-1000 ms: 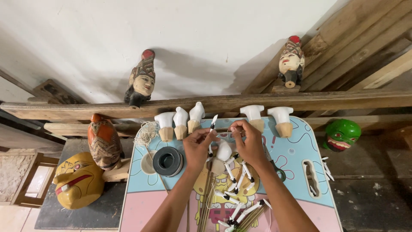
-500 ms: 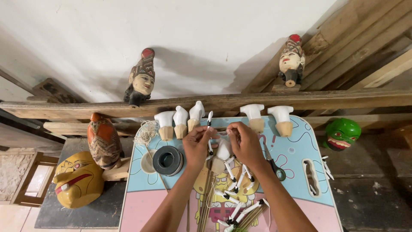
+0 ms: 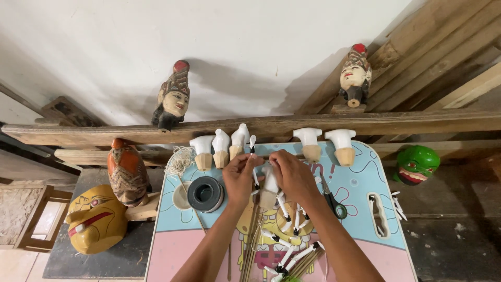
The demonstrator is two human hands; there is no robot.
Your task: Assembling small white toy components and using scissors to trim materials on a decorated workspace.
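Observation:
My left hand (image 3: 241,179) and my right hand (image 3: 292,174) meet over the middle of a small light-blue and pink table (image 3: 355,177). Between them they hold a white wooden puppet torso (image 3: 270,184) with a bare-wood base. A thin white puppet arm (image 3: 252,143) sticks up from my left fingers. Below my hands lie several white puppet arm pieces (image 3: 290,245) and thin wooden sticks (image 3: 249,245). Several more white torsos (image 3: 221,148) stand in a row along the table's far edge.
A black tape roll (image 3: 205,193) and a string bundle (image 3: 179,159) lie left of my hands, scissors (image 3: 332,196) to the right. Two carved puppet heads (image 3: 171,96) stand on the wooden beam. Yellow (image 3: 95,219), brown (image 3: 126,172) and green (image 3: 416,164) masks flank the table.
Both hands have stayed over the torso with small finger movements. The thin white arm piece has shifted slightly, now pointing more upright above my left fingers.

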